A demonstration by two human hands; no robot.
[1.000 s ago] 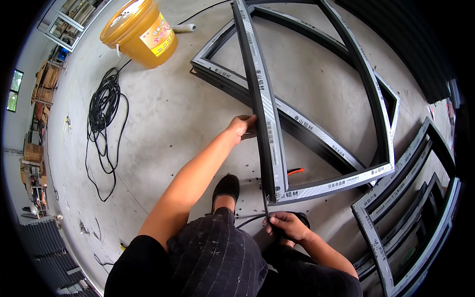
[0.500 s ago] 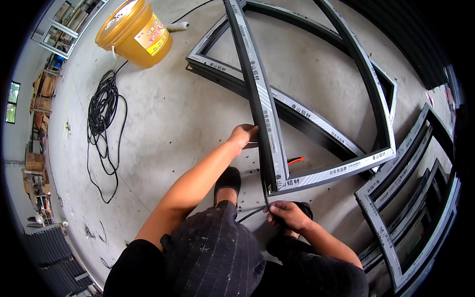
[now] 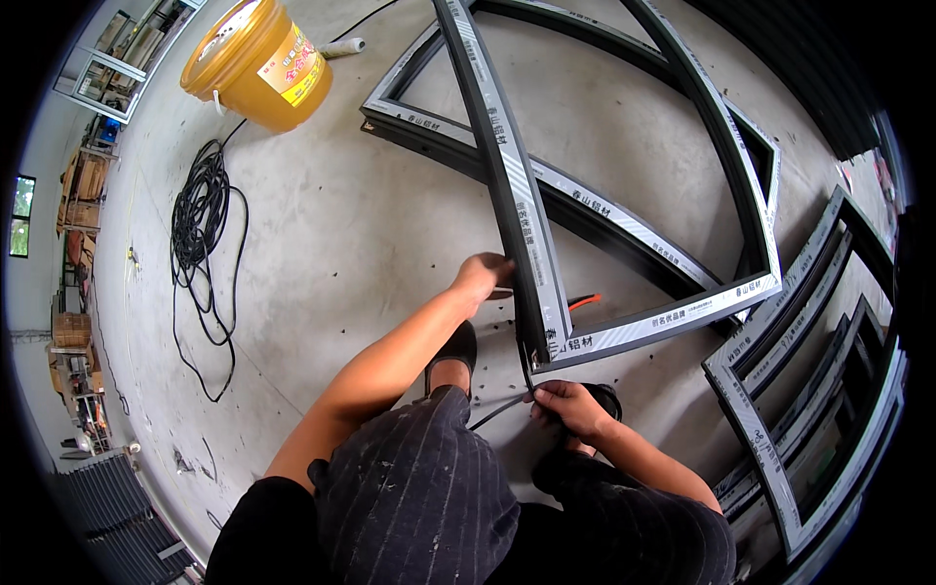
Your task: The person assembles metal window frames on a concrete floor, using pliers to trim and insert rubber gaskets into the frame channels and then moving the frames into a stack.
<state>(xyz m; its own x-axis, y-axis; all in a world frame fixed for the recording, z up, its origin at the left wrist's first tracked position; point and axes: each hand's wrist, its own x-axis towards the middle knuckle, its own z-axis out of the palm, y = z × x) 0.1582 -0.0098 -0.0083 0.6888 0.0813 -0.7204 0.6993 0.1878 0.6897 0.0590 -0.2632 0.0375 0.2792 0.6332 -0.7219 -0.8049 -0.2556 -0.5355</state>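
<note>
A dark metal window frame (image 3: 531, 229), faced with printed protective film, stands tilted before me, its nearest corner low in the middle. My left hand (image 3: 485, 277) grips its left side, thumb and fingers closed at the outer edge; some fingertips are hidden behind the profile. Just below the near corner, my right hand (image 3: 570, 406) pinches a thin black rubber strip (image 3: 497, 413). From those fingers the strip runs up to the corner, and its other part trails left past my knee. Behind lies a second similar frame (image 3: 429, 121), crossing under the first.
A yellow bucket (image 3: 283, 83) stands at the far left beside a white roll (image 3: 343, 47). Nearer lies a tangled black cable (image 3: 200, 224). More film-covered frames (image 3: 746, 429) lean in a stack at my right. An orange-red piece (image 3: 585, 300) shows inside the frame's near corner.
My right hand has come slightly up toward the frame's near corner, still pinching the strip. My left hand keeps its hold on the side. The whole view has shifted slightly.
</note>
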